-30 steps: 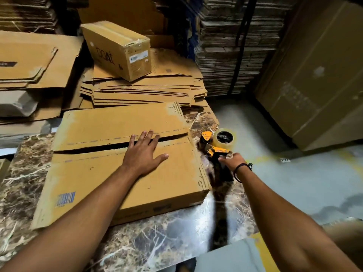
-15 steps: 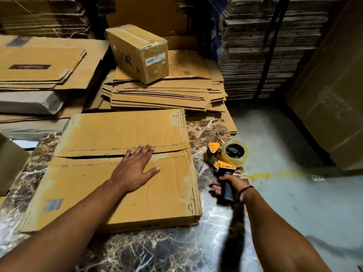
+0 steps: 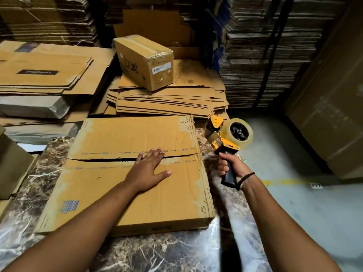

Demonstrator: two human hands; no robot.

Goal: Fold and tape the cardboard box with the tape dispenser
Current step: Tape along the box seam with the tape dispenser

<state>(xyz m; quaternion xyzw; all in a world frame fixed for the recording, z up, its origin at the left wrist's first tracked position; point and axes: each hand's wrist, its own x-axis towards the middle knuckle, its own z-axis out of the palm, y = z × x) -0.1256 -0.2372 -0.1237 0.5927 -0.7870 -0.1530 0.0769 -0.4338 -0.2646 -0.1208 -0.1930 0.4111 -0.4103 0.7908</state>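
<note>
Cardboard box point(image 3: 125, 193), shallow, with its two top flaps meeting at a seam, lies at the centre of a marble table point(image 3: 157, 252). The left hand point(image 3: 149, 169) rests palm down on the near flap, fingers straight and spread, the fingertips reaching over the seam onto the far flap. At 3 o'clock from the box, just past its right edge, the right hand point(image 3: 231, 167) has its fingers curled tight round the black handle of the tape dispenser point(image 3: 228, 144), which is held upright and apart from the box. A dark band point(image 3: 246, 178) circles that wrist. The dispenser's orange frame carries a clear tape roll point(image 3: 240, 132) on its right side, and its head points toward 11 o'clock. At 12 o'clock beyond the box sits a stack of flat cartons point(image 3: 170, 103), and on it stands a sealed carton point(image 3: 145, 59) with a white label. Grey floor point(image 3: 294, 154) fills the 3 o'clock side.
</note>
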